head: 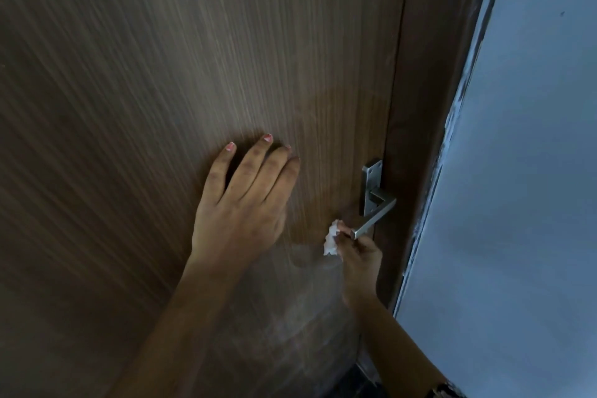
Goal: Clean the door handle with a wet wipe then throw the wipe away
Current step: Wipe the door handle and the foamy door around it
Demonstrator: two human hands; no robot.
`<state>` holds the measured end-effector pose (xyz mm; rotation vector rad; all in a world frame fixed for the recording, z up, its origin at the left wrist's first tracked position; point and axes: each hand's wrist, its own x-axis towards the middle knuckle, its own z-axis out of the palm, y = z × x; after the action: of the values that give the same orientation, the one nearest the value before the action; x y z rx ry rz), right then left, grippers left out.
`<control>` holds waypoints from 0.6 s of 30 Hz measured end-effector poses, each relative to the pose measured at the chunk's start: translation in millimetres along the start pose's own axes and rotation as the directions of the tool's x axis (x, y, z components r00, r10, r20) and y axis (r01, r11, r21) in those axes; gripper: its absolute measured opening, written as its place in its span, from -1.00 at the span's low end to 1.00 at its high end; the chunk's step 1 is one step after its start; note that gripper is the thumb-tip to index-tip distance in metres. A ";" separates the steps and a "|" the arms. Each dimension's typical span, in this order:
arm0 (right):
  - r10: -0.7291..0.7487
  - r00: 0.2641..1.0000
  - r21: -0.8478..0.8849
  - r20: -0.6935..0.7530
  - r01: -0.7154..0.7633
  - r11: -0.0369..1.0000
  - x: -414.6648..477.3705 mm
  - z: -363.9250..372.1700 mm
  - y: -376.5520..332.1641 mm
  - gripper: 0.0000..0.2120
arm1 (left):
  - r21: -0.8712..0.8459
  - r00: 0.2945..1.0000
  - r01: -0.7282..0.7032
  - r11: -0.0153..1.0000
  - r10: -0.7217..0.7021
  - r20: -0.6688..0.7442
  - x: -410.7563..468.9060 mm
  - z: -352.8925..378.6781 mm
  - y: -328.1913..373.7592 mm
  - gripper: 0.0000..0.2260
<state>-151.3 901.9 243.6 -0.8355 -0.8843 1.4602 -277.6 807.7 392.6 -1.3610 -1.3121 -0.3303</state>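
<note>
- Right hand (358, 255) curled round a crumpled white wet wipe (331, 241), pinching it between thumb and fingertips. Wad bulging out on the thumb side of the grip.
- Grip set at the free end of the metal door handle (374, 215). Wipe touching the lever tip or just short of it; cannot tell which from this angle.
- Rest of the lever running up and away from the grip to the backplate (371, 184), bare, not covered by the wipe.
- Judged handling, wipe: light, soft, limp, damp. Likely to bunch or tear on the lever's square edges. Better opened over the fingers and wrapped round the lever than kept as a wad.
- Judged handling, handle: rigid, smooth metal, probably slick once wet. Lever likely to dip under downward pressure, so strokes along its length advisable.
- Left hand (239, 203) flat on the door (161, 74), fingers straight and slightly spread, holding nothing. Apart from the grip, on its thumb side and a little higher.
- Surface: vertical brown wood-grain panel, with a hazy pale patch just below the grip.
- Room: door frame (420, 107) beyond the handle from the grip, then pale blue-grey wall (533, 139). Dim light. No bin in view.
</note>
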 end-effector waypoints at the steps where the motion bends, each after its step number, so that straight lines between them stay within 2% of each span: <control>1: 0.027 0.999 -0.023 -0.026 -0.027 0.999 0.4 -1.9 -0.5 -0.88 | 0.002 1.000 -0.001 1.000 0.001 0.001 0.3 -0.3 0.0 -0.70; 3: 0.077 0.986 -0.055 -0.151 -0.086 0.995 8.7 -5.5 -1.6 -0.89 | 0.007 1.000 0.001 1.000 -0.001 0.004 0.3 -1.1 0.2 -0.70; 5: 0.106 0.967 0.007 -0.233 -0.107 0.994 17.5 -5.3 -6.9 -0.82 | 0.006 1.000 0.002 1.000 -0.002 0.011 0.1 -1.7 0.4 -0.69; 7: 0.086 0.974 0.015 -0.208 -0.085 0.996 19.3 -2.2 -10.7 -0.81 | 0.002 1.000 -0.002 1.000 0.002 0.015 0.3 -1.7 0.3 -0.70; 10: 0.074 0.995 -0.001 -0.068 -0.074 0.997 1.7 2.9 -4.5 -0.91 | 0.003 1.000 0.001 1.000 -0.001 0.007 0.4 -0.8 0.4 -0.70; 13: 0.073 0.996 -0.168 -0.047 -0.080 0.983 -15.9 -1.6 19.3 -0.80 | 0.000 1.000 0.007 1.000 -0.007 0.005 0.4 -0.8 0.9 -0.71; 16: 0.121 0.963 -0.228 -0.239 -0.177 0.957 -7.1 -7.8 30.5 -0.85 | -0.003 1.000 0.004 1.000 -0.004 0.008 0.9 -1.5 0.7 -0.72; 18: 0.176 0.897 -0.159 -0.406 -0.259 0.953 11.1 -8.5 23.4 -0.85 | 0.000 1.000 -0.003 1.000 0.003 0.008 1.1 -1.7 0.8 -0.72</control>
<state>-155.2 912.6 218.8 -1.3687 -0.6613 1.3375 -275.8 807.1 393.6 -1.3653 -1.3167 -0.3227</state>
